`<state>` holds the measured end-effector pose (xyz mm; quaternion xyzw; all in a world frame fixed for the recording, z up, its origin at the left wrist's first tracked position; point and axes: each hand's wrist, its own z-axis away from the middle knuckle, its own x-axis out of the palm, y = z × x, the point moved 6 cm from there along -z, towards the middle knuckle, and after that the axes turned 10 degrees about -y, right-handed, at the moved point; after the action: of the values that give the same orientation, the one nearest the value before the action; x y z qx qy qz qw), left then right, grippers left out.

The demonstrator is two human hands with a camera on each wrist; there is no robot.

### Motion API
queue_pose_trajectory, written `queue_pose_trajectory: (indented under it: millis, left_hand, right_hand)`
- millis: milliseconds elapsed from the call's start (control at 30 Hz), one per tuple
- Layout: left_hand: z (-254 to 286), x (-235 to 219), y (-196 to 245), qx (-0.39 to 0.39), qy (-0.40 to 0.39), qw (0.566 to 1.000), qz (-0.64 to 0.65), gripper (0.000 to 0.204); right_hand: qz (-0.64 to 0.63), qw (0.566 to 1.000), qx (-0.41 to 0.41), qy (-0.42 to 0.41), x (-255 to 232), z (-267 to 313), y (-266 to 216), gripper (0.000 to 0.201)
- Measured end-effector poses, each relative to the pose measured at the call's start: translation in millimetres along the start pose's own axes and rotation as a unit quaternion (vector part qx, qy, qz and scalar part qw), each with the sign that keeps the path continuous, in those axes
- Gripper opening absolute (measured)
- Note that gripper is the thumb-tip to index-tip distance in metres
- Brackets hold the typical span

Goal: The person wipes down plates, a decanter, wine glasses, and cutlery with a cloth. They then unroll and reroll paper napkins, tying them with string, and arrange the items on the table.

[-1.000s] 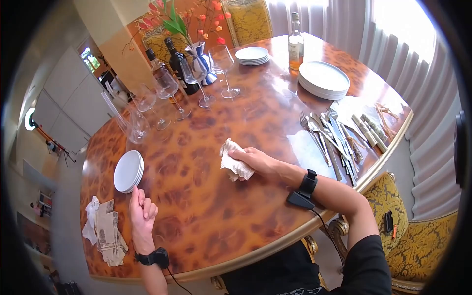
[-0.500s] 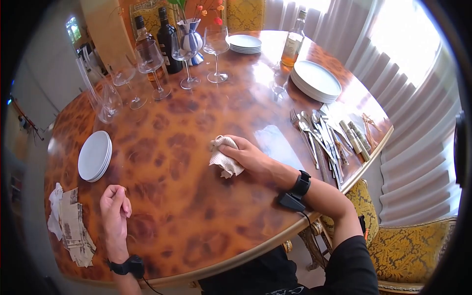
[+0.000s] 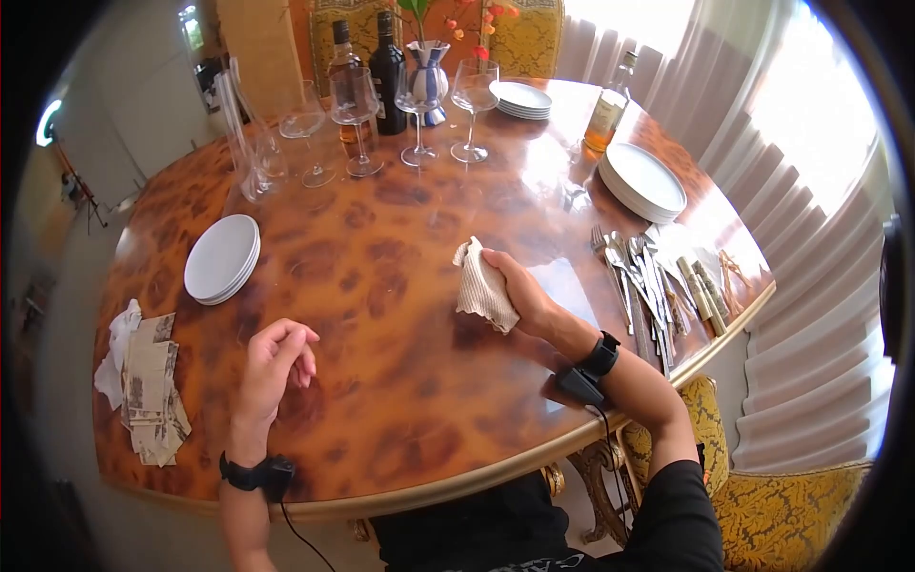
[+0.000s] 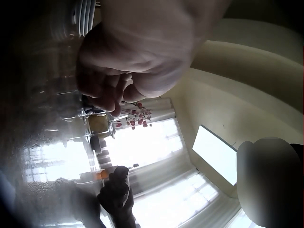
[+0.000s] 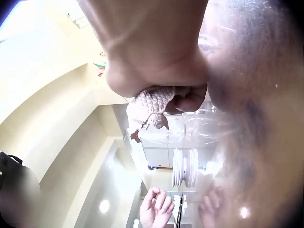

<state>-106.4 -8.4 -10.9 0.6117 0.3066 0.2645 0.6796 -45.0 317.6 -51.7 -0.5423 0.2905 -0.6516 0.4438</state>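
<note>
My right hand [image 3: 524, 293] grips a crumpled beige paper towel [image 3: 484, 289] over the middle of the glossy brown table [image 3: 381, 400]. In the right wrist view the quilted texture of the paper towel [image 5: 154, 102] shows under the palm, its torn end sticking out past the fingers. My left hand [image 3: 274, 370] hovers near the table's front left, fingers loosely curled with nothing in them. A small stack of white plates [image 3: 221, 257] lies beyond it. Left of that hand are a pile of printed paper strips [image 3: 150, 381] and a crumpled white tissue [image 3: 114, 348].
Several wine glasses [image 3: 355, 110], a glass decanter [image 3: 257, 172], dark bottles [image 3: 387, 86] and a vase [image 3: 426, 81] stand at the back. On the right are a whisky bottle [image 3: 607, 110], large plates [image 3: 643, 176], cutlery [image 3: 643, 286] and a transparent sheet [image 3: 567, 291].
My left hand has moved away from the small plates toward the table's middle. My right hand has shifted with the paper towel, which now looks more spread out. The head view has turned.
</note>
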Motion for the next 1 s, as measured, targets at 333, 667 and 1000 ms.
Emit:
queue_pose_trajectory:
  millis: [333,667,1000]
  left_hand:
    - [-9.5,85.7,36.0,0.033,-0.143,0.989,-0.012,0.049]
    - [-23.1,59.9,12.2,0.134,0.000,0.965,0.225,0.025]
    - [-7.5,51.4,11.7,0.040,-0.009,0.997,0.067,0.026]
  right_hand:
    - [0.259,0.954,-0.085,-0.124,97.3,29.0,-26.6,0.034]
    - [0.320,0.932,-0.097,-0.138,131.2,34.5,-12.0,0.039]
    - [0.302,0.942,-0.015,-0.147,92.6,11.9,0.3,0.050]
